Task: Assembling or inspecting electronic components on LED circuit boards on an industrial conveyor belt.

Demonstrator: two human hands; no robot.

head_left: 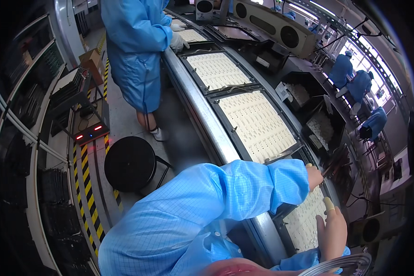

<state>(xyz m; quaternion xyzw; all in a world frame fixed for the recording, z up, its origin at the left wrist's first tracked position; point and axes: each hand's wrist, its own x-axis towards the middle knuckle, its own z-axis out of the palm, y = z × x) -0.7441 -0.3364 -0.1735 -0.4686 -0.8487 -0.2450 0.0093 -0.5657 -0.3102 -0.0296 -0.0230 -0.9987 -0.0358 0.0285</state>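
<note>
My left hand (314, 177) reaches across the line at the far side of a cream panel (303, 221). Its fingers are curled and partly hidden, and what they hold, if anything, I cannot make out. My right hand (333, 232) is at the panel's right edge, with thumb and index finger apart and nothing seen between them. Pale finger covers show on both hands. Rows of small marks run over the panel, which sits in a dark frame. My left sleeve (244, 188) hides part of this panel and its frame.
More framed cream panels (257, 124) lie along the metal-railed line (216, 129). Black bins (324, 129) with pale pieces stand beyond it. A co-worker in a blue gown (133, 55) works farther up. A black stool (129, 163) and racks (55, 202) are at left.
</note>
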